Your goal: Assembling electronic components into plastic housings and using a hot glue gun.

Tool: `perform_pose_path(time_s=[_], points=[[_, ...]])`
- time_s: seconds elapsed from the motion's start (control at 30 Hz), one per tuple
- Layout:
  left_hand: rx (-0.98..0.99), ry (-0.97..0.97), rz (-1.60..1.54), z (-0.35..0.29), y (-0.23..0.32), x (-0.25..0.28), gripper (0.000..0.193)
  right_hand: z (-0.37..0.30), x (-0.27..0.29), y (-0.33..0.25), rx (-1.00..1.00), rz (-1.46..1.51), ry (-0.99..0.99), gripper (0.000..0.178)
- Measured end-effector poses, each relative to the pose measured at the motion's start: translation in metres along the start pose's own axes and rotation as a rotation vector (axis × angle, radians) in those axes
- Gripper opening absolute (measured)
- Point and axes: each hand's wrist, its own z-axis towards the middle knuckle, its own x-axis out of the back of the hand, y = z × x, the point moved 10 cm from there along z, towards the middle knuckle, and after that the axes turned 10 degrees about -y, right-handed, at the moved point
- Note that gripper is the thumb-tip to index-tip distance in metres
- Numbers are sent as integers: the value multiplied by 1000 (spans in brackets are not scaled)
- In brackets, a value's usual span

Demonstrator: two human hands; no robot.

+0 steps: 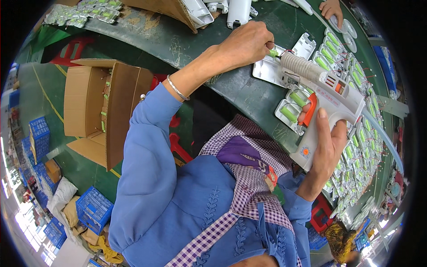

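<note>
My right hand [327,149] grips a white glue gun [340,100] with an orange trigger, its fingers wrapped round the handle and trigger. The gun's nozzle points up and left at an open white plastic casing [266,73] on the bench. A green battery cell [272,53] shows at the casing's far end, beside the nozzle tip. Over that end, my left hand [248,42] is closed with thumb and fingers pinched together; what they hold is hidden. Just below the gun's barrel lies a white casing part with green cells [289,113], close to my right fingers.
Many white parts with green cells [356,151] cover the bench's right side. A pale hose [383,133] runs behind the gun. Another person's hand [331,9] touches white discs at the far right. An open carton [95,102] stands left of the dark green bench [178,44].
</note>
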Motion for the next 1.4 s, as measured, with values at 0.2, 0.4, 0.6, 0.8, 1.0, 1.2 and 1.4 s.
perform_pose_path(time_s=[0.2, 0.4, 0.6, 0.8, 1.0, 1.2, 1.4], points=[[-18, -20, 12, -2, -8, -10, 11, -3, 6, 6, -8, -2, 10, 24], [-21, 232, 95, 8, -1, 50, 9, -12, 9, 6, 54, 188, -1, 36], [155, 479, 558, 57, -32, 101, 16, -22, 12, 3, 68, 283, 39, 42], [428, 247, 627, 123, -109, 82, 24, -28, 11, -1, 60, 264, 10, 41], [239, 935, -146, 97, -139, 146, 21, -31, 14, -4, 72, 295, 31, 42], [-10, 819, -510, 88, -85, 154, 26, -30, 11, -2, 53, 304, 10, 41], [283, 585, -55, 87, -99, 112, 23, -34, 13, -2, 70, 334, 28, 43]])
